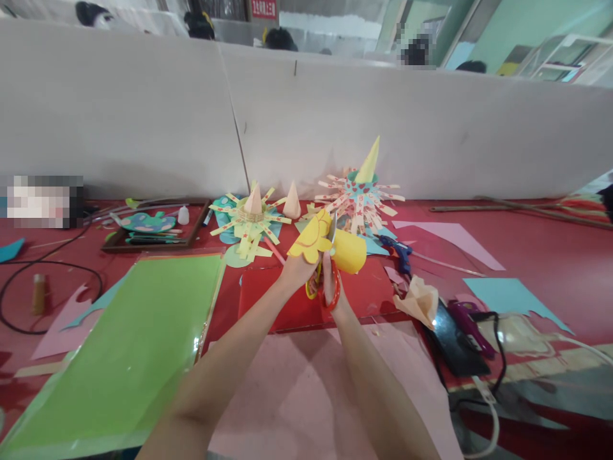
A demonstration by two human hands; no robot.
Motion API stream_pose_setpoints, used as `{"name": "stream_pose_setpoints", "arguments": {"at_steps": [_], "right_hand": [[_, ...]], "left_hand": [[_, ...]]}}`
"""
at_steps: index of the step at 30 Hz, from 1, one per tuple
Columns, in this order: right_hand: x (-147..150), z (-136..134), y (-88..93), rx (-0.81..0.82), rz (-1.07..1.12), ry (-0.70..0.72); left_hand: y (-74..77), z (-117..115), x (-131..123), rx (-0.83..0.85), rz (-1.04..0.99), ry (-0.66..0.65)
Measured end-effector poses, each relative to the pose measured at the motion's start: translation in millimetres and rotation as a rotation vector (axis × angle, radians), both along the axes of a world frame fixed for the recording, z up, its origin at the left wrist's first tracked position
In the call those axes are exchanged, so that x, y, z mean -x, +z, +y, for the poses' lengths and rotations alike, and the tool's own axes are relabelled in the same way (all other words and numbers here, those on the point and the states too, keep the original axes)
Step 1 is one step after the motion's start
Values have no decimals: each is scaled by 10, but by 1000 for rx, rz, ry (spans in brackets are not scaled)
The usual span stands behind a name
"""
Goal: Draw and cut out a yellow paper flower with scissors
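My left hand (299,271) is closed on a piece of yellow paper (311,237) with a scalloped edge and drawn lines. In my right hand (329,281) is a pair of scissors (336,289) with red and yellow handles, the blades pointing up against the paper. A curled yellow part (349,250) hangs to the right of the blades. Below both hands lies a red board (364,291). Just beyond are a pale paper cone (292,201) and a yellow paper piece with radiating strips (252,220).
A taller paper model (360,191) stands by the white partition (383,115). Right are a blue glue gun (400,250), a phone (457,342) and a purple glue gun (472,327) with cords. Left lie green sheets (129,351) and a brown tray (191,239).
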State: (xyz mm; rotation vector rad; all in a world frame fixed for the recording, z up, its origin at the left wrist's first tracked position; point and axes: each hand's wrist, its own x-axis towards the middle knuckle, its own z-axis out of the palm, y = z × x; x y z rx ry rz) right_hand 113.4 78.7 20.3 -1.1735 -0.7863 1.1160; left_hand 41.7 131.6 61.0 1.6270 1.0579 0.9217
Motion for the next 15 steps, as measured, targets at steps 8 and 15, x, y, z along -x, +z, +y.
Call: {"name": "stream_pose_setpoints", "arguments": {"at_steps": [8, 15], "right_hand": [[-13, 115, -243, 29, 181, 36], [-62, 143, -431, -6, 204, 81]], "left_hand": [[80, -36, -19, 20, -97, 9], [66, -73, -65, -148, -121, -153]]}}
